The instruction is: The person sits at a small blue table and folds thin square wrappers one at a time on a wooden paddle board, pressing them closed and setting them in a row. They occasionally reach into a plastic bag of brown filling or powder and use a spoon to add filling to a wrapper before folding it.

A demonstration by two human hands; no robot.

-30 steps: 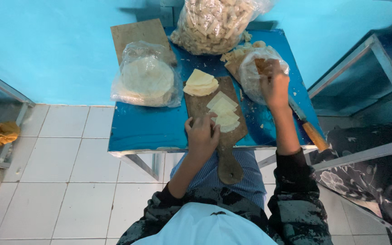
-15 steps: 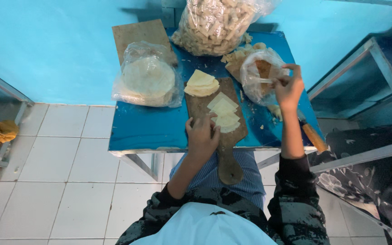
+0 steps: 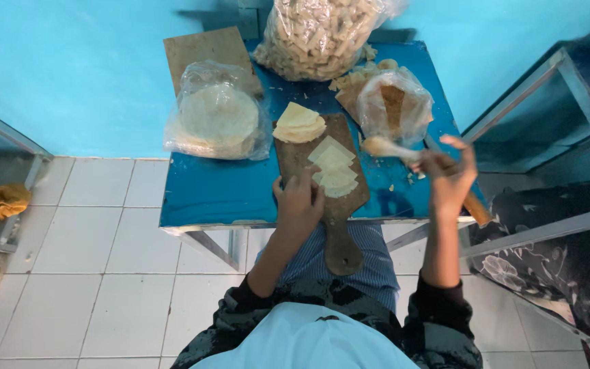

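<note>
Pale dough strip (image 3: 385, 147) in right hand (image 3: 449, 183) (raised).

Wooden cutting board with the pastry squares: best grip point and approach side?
Grip the cutting board by its narrow paddle handle, coming from the near table edge. The handle overhangs the blue table toward the person, free underneath; the blade carries pastry squares and the left hand.

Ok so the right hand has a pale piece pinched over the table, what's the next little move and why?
Probably bring the right hand left and lay its pale piece onto the cut sheets on the wooden board. The piece hangs in the air beside the board, and the left hand already rests on the board's near edge next to those sheets, steadying it.
</note>
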